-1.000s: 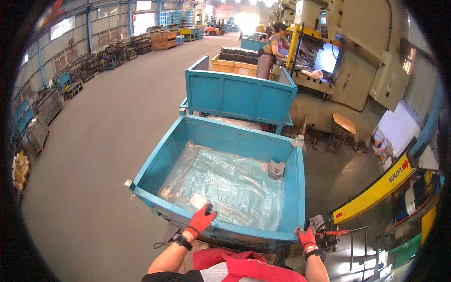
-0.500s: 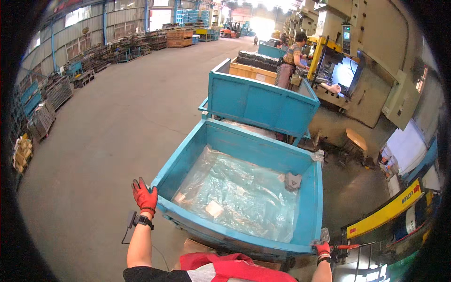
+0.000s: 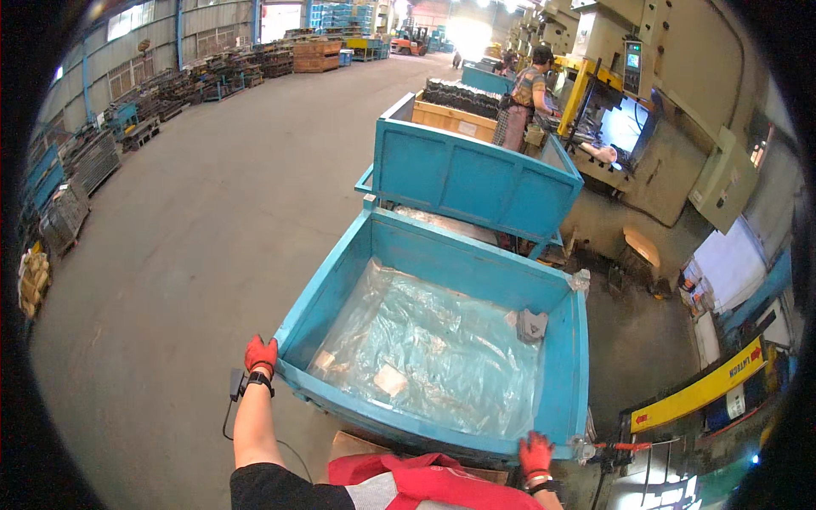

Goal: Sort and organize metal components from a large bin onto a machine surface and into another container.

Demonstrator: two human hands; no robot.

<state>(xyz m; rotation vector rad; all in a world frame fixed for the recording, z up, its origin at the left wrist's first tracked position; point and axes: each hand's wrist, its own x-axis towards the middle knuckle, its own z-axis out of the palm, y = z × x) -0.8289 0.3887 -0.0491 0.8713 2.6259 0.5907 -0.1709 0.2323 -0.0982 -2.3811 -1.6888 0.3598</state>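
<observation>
Centrally, just right of and below the middle of the frame, stands the blue bin (image 3: 463,263), the thing at your hands, its open top facing you. A crumpled clear plastic sheet (image 3: 442,340) lines its floor. On the sheet, toward the right wall, lies a small grey part (image 3: 532,326); a pale square piece (image 3: 391,380) shows nearer your side.

Your left hand (image 3: 261,354), gloved in red, is at the bin's corner in the lower left of the frame. Its fingers are curled inward; whether they close around the rim, you cannot tell from this view. Your right hand (image 3: 535,456), in a matching glove, lies at the near rim in the lower right, its fingers extended and slightly apart. Each wrist bears a black band.

Directly beyond stands a second blue bin (image 3: 467,177), then a wooden crate (image 3: 450,120) loaded with dark parts (image 3: 463,97). At upper right, a co-worker (image 3: 527,98) stands beside a large machine (image 3: 697,93); at lower right, a yellow beam (image 3: 697,387) slants across the frame. At top centre, an orange forklift (image 3: 409,41) occupies the distant aisle.
</observation>
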